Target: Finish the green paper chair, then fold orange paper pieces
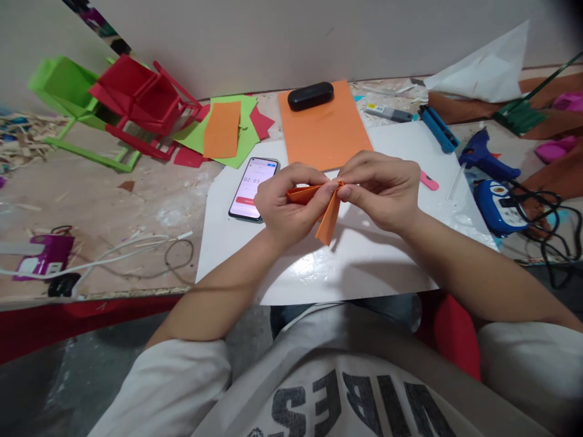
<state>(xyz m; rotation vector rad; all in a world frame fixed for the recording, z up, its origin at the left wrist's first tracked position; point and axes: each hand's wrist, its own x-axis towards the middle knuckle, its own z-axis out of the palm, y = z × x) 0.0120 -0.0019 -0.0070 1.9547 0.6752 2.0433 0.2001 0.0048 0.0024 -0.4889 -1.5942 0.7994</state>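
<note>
A small folded piece of orange paper (330,222) is pinched between both hands above a white sheet (291,267). My left hand (294,203) grips its left part, with the fingers curled round it. My right hand (385,189) closes thumb and fingertips on its upper end, touching the left fingertips. One narrow folded strip hangs down between the hands, and another part points left inside my left hand. Partly behind my left hand lies a phone (249,188) with a timer on its screen. The fingers hide some of the folds.
An orange sheet (319,130) bears a black case (310,96). Green and red paper chairs (141,100) stand at the left. A cutter (388,113), blue glue gun (487,155), blue device (496,206) and black cables lie right; a purple socket block (48,255) lies left.
</note>
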